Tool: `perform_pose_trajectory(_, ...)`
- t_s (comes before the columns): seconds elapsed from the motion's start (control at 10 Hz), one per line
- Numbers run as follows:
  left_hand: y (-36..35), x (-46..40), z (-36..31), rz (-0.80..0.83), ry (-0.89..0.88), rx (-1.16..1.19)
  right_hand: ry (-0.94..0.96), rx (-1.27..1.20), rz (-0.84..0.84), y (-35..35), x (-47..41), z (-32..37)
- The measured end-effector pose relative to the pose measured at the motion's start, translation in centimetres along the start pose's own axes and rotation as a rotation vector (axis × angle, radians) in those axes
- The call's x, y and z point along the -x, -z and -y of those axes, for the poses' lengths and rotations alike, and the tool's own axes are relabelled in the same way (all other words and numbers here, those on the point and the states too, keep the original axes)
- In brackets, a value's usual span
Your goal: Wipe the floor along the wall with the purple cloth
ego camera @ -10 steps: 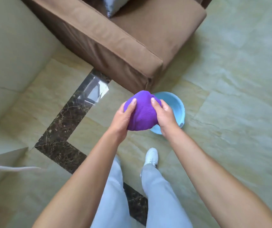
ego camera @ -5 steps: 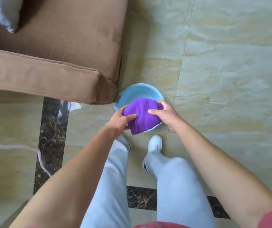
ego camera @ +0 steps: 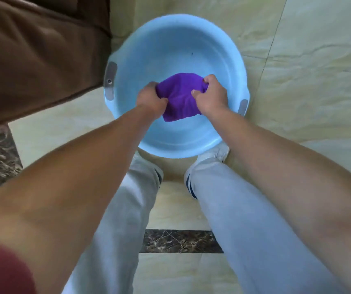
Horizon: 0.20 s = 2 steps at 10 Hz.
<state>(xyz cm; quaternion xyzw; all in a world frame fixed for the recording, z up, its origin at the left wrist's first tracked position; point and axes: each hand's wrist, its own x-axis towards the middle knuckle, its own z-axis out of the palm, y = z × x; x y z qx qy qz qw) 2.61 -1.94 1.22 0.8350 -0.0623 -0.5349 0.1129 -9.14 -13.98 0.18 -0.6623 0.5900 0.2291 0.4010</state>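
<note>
The purple cloth (ego camera: 178, 98) was bunched into a crumpled, plush wad, gripped at its left end by the left hand (ego camera: 150, 100) and at its right end by the right hand (ego camera: 210, 96), both fists closed tight on it. It hung inside the round pale-blue basin (ego camera: 170, 39), nearer the basin's near rim than its far rim, a loose flap drooping below the hands. Whether it touched the basin's bottom could not be told

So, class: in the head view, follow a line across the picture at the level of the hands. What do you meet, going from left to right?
Sofa → basin → left hand → cloth → right hand → floor.
</note>
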Motion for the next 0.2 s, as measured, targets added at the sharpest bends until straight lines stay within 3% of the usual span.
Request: perform_pose_trajectory(0.2, 0.4, 3.7, -0.1, -0.085, 0.076, 0.092, -0.028, -0.045, 0.109, 0.2, 2.3, 0.4)
